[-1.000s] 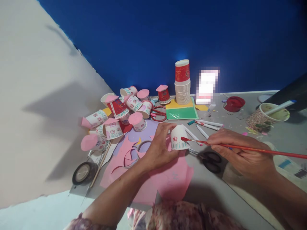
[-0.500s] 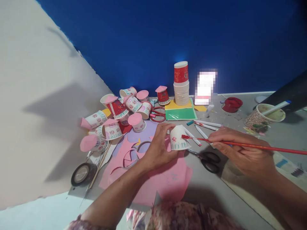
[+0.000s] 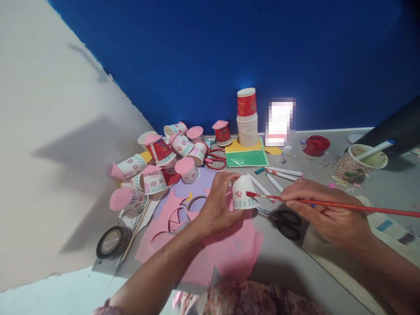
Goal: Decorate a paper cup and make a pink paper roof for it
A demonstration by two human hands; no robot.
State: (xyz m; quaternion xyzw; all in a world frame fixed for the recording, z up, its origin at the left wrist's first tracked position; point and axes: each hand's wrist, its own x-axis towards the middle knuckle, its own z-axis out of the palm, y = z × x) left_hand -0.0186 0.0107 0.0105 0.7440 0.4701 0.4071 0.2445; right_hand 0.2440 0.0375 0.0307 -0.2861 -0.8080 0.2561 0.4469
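While the left hand (image 3: 219,204) is grasping an upturned white paper cup (image 3: 241,185) near black-handled metal scissors (image 3: 277,215), the right hand (image 3: 323,210) pinching a slender red paintbrush (image 3: 348,206), I am anticipating smeared red dabs (image 3: 239,194) from grip slippage.

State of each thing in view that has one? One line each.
Left hand: curled around white cup
White cup: upside down, partly decorated
Right hand: gripping paintbrush
Paintbrush: bristles red, at the cup
Black-handled scissors: lying down, blade opening unclear
Red-handled scissors: lying down, blades hidden
Cup stack: standing upside down
Patterned cup: upright, open, pen inside
Pink-topped cups: some standing, some on their sides
Pink paper: cut, lying flat
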